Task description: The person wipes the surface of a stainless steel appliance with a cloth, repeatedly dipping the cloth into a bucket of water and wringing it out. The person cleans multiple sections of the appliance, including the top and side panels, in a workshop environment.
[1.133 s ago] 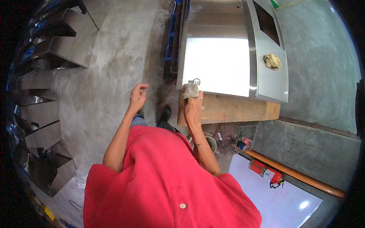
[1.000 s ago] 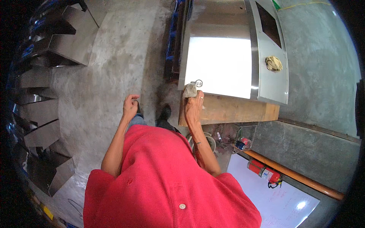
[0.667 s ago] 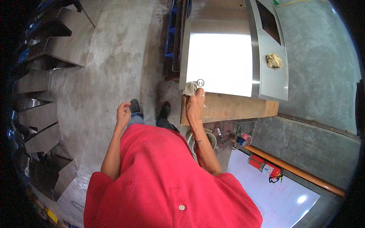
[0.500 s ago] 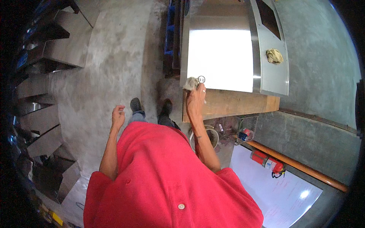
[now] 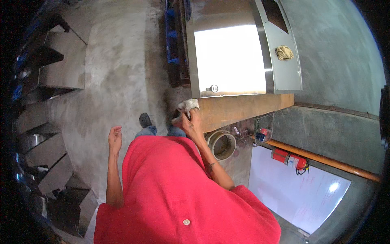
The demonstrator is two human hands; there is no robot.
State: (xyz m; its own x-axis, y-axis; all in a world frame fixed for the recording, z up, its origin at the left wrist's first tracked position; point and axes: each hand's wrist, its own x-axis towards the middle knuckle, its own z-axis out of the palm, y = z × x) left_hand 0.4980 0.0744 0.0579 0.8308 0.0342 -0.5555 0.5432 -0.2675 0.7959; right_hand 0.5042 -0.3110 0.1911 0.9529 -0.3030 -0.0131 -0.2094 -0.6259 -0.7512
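Note:
My right hand (image 5: pixel 190 121) grips a crumpled white rag (image 5: pixel 187 105) at the near left corner of a wooden tabletop (image 5: pixel 243 107). Just beyond the rag lies a shiny steel sheet-metal panel (image 5: pixel 227 57) with a small round lock (image 5: pixel 213 88) at its near edge. My left hand (image 5: pixel 115 138) hangs beside my hip over the concrete floor (image 5: pixel 118 73), fingers loosely curled and holding nothing. A red shirt (image 5: pixel 174 195) fills the lower part of the view. My shoes (image 5: pixel 145 120) show below the table corner.
A second crumpled rag (image 5: pixel 284 52) lies on the steel panel's right flange. Folded steel parts (image 5: pixel 53 81) are stacked along the left. A round can (image 5: pixel 221 144) stands under the table; a red fire extinguisher (image 5: pixel 290 158) lies by an orange pipe (image 5: pixel 325 160) at right.
My right hand with the rag has drawn back from the steel panel's lock to the table corner. My left hand has dropped from near the table down to my side.

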